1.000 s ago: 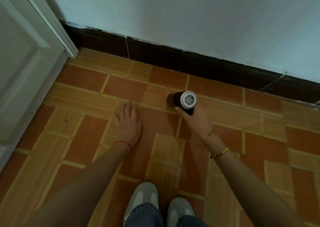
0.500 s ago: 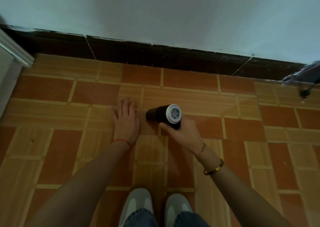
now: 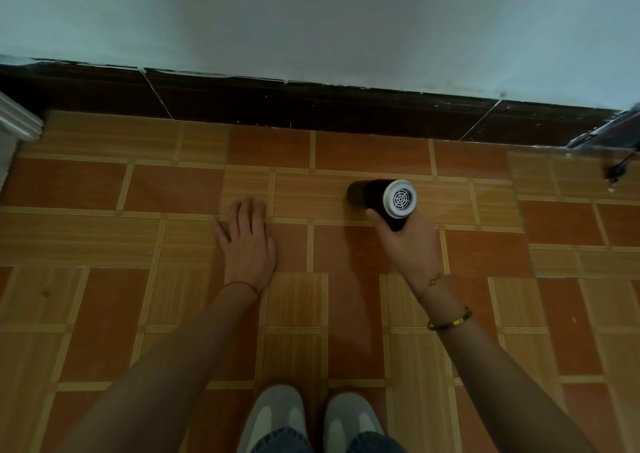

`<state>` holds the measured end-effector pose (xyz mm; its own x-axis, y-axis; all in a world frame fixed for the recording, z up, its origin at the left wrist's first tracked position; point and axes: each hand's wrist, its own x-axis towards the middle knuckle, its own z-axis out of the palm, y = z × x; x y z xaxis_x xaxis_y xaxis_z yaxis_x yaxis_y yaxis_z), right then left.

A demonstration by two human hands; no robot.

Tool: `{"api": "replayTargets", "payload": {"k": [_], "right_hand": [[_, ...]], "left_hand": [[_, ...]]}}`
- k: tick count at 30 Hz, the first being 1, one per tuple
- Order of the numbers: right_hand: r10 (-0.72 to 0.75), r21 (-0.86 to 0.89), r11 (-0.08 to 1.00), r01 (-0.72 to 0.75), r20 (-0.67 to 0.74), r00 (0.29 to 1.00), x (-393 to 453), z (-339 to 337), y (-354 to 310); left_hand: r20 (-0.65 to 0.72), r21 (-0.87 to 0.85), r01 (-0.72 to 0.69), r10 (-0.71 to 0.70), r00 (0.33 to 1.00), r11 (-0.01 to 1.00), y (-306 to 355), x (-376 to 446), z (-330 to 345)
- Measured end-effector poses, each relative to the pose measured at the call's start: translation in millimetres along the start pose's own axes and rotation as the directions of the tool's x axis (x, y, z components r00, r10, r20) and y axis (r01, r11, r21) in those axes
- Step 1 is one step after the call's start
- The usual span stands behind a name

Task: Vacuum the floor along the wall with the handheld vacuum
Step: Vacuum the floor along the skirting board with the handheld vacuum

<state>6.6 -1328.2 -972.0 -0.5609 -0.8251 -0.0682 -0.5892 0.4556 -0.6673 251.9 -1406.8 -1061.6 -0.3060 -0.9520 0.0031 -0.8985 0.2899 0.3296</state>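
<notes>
The handheld vacuum point(image 3: 381, 197) is a short black cylinder with a white grilled end cap facing me. My right hand point(image 3: 408, 245) grips its handle from below and holds it just over the tiled floor point(image 3: 485, 252), its dark front end pointing left, roughly parallel to the wall. My left hand point(image 3: 247, 245) lies flat on the tiles, fingers spread, to the left of the vacuum and apart from it. A dark brown skirting board point(image 3: 311, 103) runs along the pale wall point(image 3: 311, 20) beyond both hands.
A white door frame corner point(image 3: 17, 120) shows at the far left. A dark object with a dangling cord point(image 3: 620, 148) pokes in at the right edge near the skirting. My two grey shoes point(image 3: 311, 418) stand at the bottom centre.
The vacuum and my right hand have moved to the right along the wall. My left hand has stayed flat on the floor. The view has swung right, so the door has left the frame.
</notes>
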Motion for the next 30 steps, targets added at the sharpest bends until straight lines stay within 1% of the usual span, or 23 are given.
{"api": "replayTargets", "payload": {"k": [5, 8, 11, 17, 20, 23, 27, 30], "right_hand": [[-0.037, -0.026, 0.999, 0.036, -0.021, 0.999, 6.6, 11.8, -14.3], [-0.086, -0.033, 0.996, 0.087, 0.015, 0.996, 4.5, 25.4, -25.8], [-0.134, 0.008, 0.991, 0.134, 0.07, 0.988, -1.2, 36.9, -36.2], [-0.116, 0.133, 0.987, 0.095, 0.165, 0.979, -14.0, 45.0, -44.2], [-0.123, 0.139, 0.985, 0.097, 0.19, 0.974, -18.4, 44.0, -42.5], [-0.125, 0.104, 0.989, 0.109, 0.169, 0.978, -18.2, 41.3, -37.3], [-0.084, 0.023, 0.996, 0.083, 0.073, 0.994, -10.5, 31.6, -26.4], [-0.048, 0.014, 0.999, 0.047, 0.051, 0.998, -5.4, 22.9, -19.9]], "left_hand": [[-0.003, 0.008, 0.002, -0.002, 1.0, 1.0, -0.1, -0.5, 1.5], [-0.008, 0.008, 0.004, -0.004, 1.0, 1.0, 0.6, -0.6, 1.0], [-0.006, 0.019, 0.008, -0.008, 1.0, 1.0, 1.5, -0.5, -0.2], [0.007, 0.03, 0.012, -0.012, 1.0, 0.999, 2.3, 0.5, -1.7], [0.018, 0.028, 0.008, -0.009, 1.0, 1.0, 2.0, 0.3, -2.7], [0.042, 0.043, 0.003, -0.005, 0.999, 0.999, 0.2, 0.1, -5.2], [0.071, 0.074, -0.01, 0.005, 0.997, 0.997, -1.4, -0.5, -9.0], [0.085, 0.073, -0.007, 0.001, 0.996, 0.997, 0.3, 0.3, -11.5]]}}
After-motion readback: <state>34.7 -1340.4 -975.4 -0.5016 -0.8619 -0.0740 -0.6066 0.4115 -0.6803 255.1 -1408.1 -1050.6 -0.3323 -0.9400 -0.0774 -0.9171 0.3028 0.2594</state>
